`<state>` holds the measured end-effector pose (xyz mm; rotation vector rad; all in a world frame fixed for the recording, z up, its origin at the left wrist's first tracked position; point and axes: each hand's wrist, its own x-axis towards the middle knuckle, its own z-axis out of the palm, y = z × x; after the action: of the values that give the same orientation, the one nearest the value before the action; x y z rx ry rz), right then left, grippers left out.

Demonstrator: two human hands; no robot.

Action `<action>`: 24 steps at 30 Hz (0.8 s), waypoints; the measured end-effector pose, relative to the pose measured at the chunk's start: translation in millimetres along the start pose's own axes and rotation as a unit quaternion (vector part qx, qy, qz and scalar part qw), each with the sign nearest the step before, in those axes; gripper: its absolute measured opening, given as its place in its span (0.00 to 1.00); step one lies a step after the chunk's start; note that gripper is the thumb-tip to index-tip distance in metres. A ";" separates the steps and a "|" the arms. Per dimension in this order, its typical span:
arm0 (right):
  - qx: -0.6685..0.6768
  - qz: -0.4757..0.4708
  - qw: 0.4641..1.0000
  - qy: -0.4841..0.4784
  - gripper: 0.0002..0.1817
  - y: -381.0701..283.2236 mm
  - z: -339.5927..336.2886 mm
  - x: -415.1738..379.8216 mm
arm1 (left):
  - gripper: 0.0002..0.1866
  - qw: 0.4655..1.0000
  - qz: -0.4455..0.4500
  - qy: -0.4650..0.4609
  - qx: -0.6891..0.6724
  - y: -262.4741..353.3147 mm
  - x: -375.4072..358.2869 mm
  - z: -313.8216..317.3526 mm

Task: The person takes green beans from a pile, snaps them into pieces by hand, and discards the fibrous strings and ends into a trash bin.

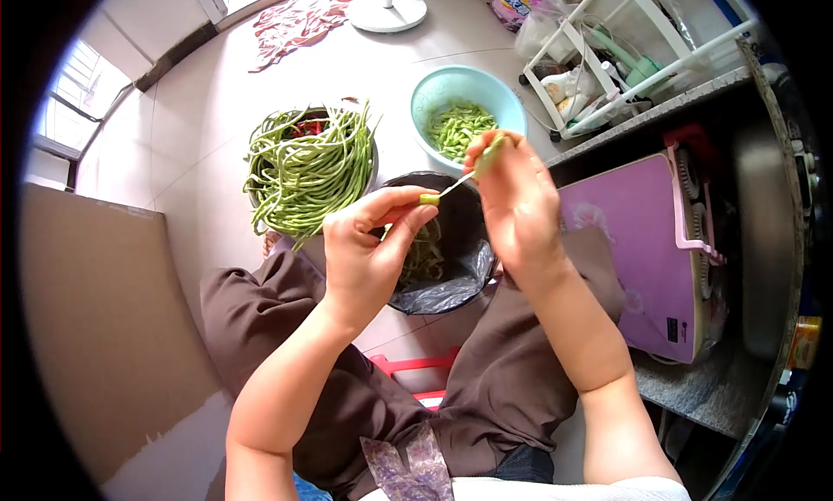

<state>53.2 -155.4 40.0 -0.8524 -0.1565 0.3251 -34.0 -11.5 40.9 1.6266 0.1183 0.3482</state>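
My left hand [369,249] pinches a short piece of long bean [429,200] between thumb and forefinger. From it a thin pale string [456,185] runs taut up to my right hand [521,202]. The right fingers are curled around another green bean piece [490,157], which looks blurred. Both hands are above a bin lined with a black bag [451,284], with pale scraps inside. Beyond the right hand, a light blue basin [421,102] holds many short bean pieces [460,130]. To the left, a heap of whole long beans [304,171] overflows a round container, with something red among them.
A purple panel with a pink handle [629,241] stands at right, under a stone counter. A white wheeled rack [599,58] with bottles is behind it. Cardboard [95,293] stands at left. A patterned cloth [299,28] and a white round base [388,13] lie farther back.
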 end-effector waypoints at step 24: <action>-0.619 -0.151 0.762 -0.111 0.06 -9.1 3.9 -7.9 | 0.12 0.974 -0.141 -0.015 -0.177 -4.2 5.5 -13.0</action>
<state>46.7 -160.9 49.4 -2.0804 -0.7845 -0.0420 -32.1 2.9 38.2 1.2407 0.2483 0.1162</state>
